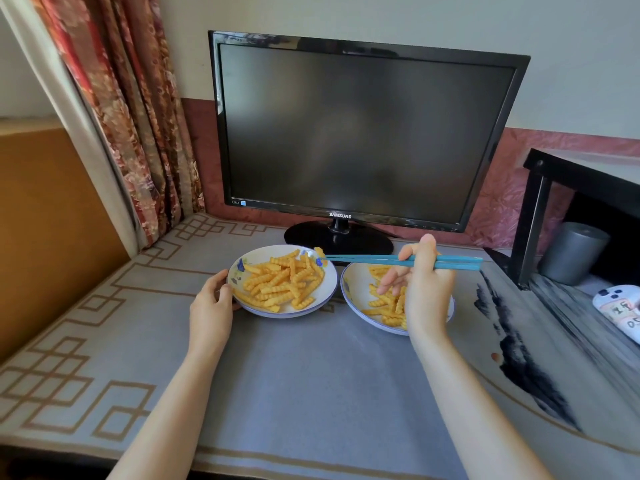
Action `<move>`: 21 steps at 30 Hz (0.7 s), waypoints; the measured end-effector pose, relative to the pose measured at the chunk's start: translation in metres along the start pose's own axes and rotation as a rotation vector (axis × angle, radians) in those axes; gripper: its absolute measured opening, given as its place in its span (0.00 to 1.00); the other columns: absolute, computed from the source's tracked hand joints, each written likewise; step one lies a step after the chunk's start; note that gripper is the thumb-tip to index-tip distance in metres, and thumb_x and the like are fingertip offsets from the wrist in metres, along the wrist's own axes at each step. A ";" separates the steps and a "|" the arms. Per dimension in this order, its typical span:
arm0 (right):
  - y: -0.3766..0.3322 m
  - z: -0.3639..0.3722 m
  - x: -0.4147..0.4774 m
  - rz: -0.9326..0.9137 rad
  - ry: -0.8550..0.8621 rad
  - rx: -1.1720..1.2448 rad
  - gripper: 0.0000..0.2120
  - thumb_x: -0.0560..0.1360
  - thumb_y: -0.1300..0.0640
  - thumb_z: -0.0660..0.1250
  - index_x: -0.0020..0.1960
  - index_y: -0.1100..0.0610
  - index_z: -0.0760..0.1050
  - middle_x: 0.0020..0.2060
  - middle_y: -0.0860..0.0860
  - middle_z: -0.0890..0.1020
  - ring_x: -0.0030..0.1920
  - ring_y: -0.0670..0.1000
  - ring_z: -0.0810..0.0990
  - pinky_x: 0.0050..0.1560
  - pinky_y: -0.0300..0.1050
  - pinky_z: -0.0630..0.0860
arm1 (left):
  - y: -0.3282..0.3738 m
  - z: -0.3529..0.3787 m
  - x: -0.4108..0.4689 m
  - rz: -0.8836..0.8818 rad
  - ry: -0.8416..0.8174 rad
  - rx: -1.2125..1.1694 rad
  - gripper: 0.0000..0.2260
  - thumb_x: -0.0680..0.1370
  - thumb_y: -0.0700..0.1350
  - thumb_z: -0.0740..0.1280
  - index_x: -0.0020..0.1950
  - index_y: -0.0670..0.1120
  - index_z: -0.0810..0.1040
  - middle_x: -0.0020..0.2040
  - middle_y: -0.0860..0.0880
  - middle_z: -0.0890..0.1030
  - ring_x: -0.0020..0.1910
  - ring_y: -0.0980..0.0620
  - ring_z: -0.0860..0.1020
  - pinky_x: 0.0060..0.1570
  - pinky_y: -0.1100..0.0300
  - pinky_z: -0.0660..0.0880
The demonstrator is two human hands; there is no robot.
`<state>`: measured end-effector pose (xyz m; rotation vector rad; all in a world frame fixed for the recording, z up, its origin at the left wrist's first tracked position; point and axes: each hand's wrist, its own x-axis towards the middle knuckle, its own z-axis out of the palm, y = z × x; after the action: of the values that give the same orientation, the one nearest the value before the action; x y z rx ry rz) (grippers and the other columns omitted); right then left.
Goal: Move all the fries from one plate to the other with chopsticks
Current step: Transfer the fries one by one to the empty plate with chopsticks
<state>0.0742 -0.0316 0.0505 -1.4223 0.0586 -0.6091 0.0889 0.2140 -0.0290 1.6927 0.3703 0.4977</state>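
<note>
Now my right hand (424, 289) is closed around a pair of blue chopsticks (381, 260), gripping them toward their thick ends, with the lower fingers spread loose; the sticks lie almost level and point left; their tips pinch one crinkle-cut fry (319, 252) just above the far rim of the left plate (252, 256); my left hand (211, 303) grips that plate's near-left rim, thumb on top, steadying it; a heap of fries (280, 282) fills the left plate, and a smaller scatter lies in the right plate (353, 289), partly hidden behind my right hand; both plates sit side by side, close together, on a grey table (311, 375) before a dark monitor (360, 133); I judge each fry light, stiff and brittle, its ridges giving the tips some purchase though its surface may be greasy; best taken across the middle, so it neither pivots nor snaps; a gentle squeeze should do.
</note>
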 end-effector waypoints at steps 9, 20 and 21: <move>0.009 0.060 -0.032 0.078 -0.257 0.091 0.21 0.84 0.52 0.51 0.36 0.60 0.69 0.20 0.61 0.74 0.19 0.54 0.74 0.20 0.37 0.64 | -0.002 0.000 0.002 0.007 0.001 -0.018 0.16 0.81 0.37 0.55 0.68 0.42 0.73 0.58 0.45 0.79 0.47 0.50 0.80 0.42 0.67 0.73; 0.011 0.048 -0.031 0.068 -0.298 0.072 0.20 0.83 0.53 0.54 0.36 0.59 0.70 0.21 0.60 0.75 0.21 0.56 0.75 0.21 0.37 0.65 | -0.003 0.000 0.003 0.013 0.000 -0.039 0.16 0.82 0.37 0.55 0.68 0.42 0.73 0.56 0.46 0.79 0.43 0.57 0.79 0.49 0.59 0.75; 0.008 0.041 -0.028 0.060 -0.280 0.069 0.20 0.83 0.53 0.54 0.36 0.60 0.70 0.20 0.59 0.75 0.20 0.56 0.75 0.21 0.38 0.64 | -0.003 0.000 0.003 0.013 -0.001 -0.035 0.16 0.81 0.37 0.55 0.68 0.42 0.73 0.56 0.46 0.79 0.42 0.57 0.79 0.50 0.58 0.75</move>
<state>0.0697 0.0178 0.0416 -1.4216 -0.1399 -0.3549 0.0919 0.2158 -0.0318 1.6628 0.3483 0.5101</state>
